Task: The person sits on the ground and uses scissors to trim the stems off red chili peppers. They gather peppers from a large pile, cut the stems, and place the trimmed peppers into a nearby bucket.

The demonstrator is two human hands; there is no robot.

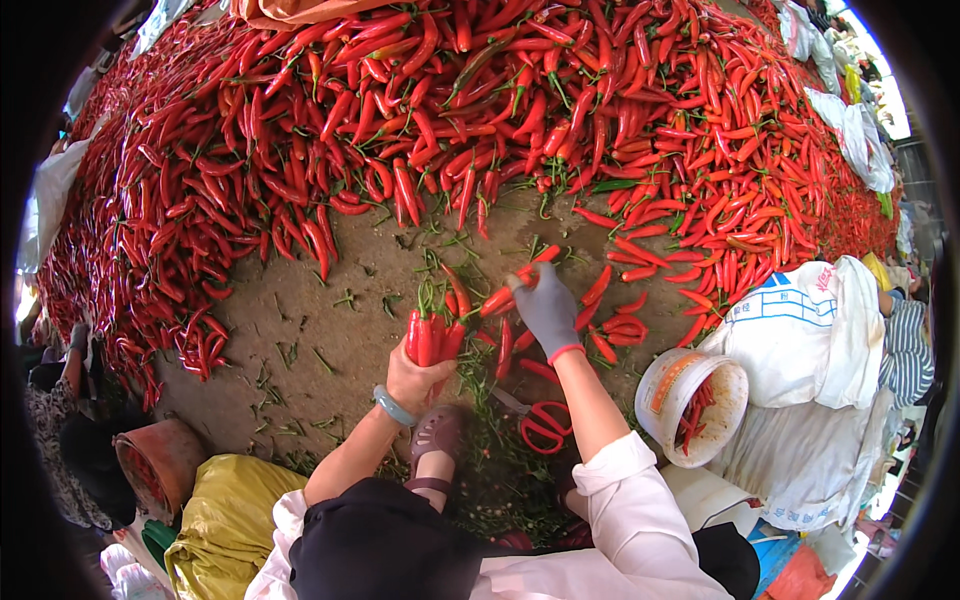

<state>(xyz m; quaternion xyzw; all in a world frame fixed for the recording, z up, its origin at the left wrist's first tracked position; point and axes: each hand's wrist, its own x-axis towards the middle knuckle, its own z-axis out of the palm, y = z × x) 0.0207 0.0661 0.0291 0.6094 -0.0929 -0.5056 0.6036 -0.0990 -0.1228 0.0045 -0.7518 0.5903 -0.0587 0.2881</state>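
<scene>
A bunch of red chili peppers stands upright in my left hand, green stems pointing away from me. This hand is bare, with a pale bangle at the wrist. My right hand, in a grey glove, grips a red chili pepper between thumb and fingers; another pepper shows just beyond the fingertips. Several loose peppers lie on the floor around the right hand. Red-handled scissors rest on green stem scraps below my right forearm, by my shoe.
A huge heap of red chili peppers curves around the bare floor. On the right are a white bucket with peppers inside and a stuffed white sack. A reddish bucket, a yellow sack and another person are on the left.
</scene>
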